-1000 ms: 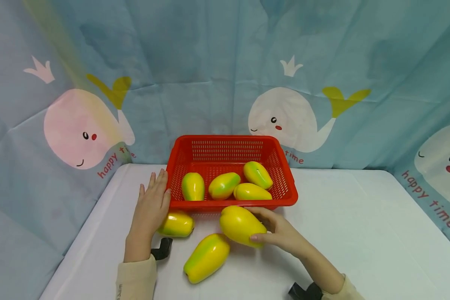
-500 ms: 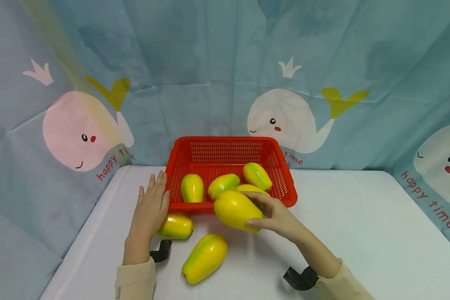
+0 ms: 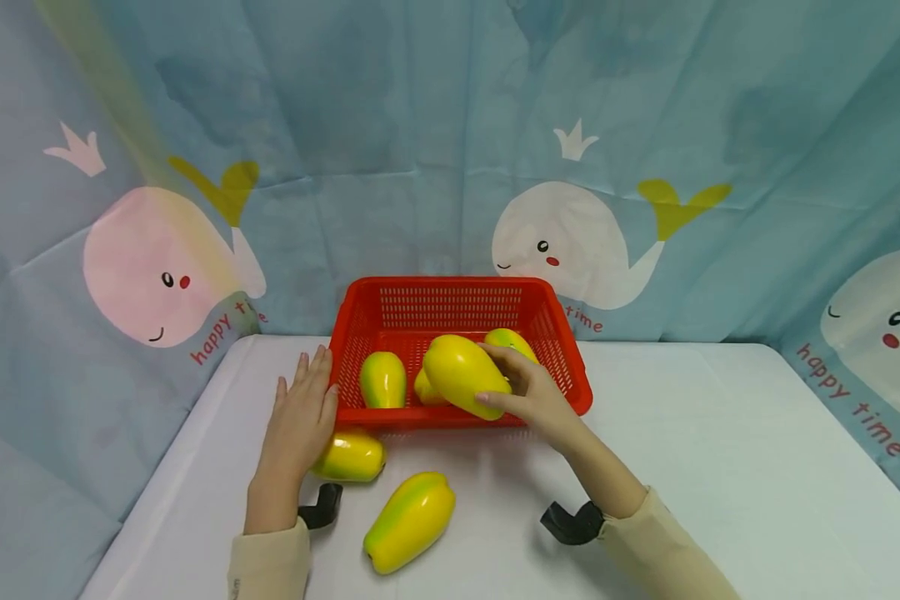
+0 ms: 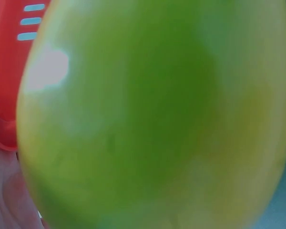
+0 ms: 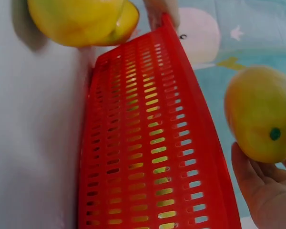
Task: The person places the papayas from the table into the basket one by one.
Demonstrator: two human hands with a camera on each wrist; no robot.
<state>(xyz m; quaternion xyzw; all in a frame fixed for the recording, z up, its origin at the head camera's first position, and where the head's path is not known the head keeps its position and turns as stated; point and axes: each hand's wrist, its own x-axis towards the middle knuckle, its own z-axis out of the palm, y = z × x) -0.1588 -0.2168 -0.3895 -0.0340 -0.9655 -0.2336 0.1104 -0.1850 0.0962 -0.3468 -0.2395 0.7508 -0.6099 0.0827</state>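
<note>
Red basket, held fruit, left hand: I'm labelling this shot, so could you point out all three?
Red basket (image 3: 397,419): head view, on its near rim.
Held fruit (image 3: 461,375): head view, on the middle of its yellow side.
Left hand (image 3: 300,417): head view, on the back of the hand.

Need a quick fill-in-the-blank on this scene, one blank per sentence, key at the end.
1. The right hand grips a yellow fruit, while the slotted basket is ____ in color.
2. In the head view, the left hand is at the basket's ____ side.
3. The number of loose fruits lying on the white table outside the basket is ____.
4. The wording on the backdrop reads "happy ____".

Missing words: red; left; two; time.
</note>
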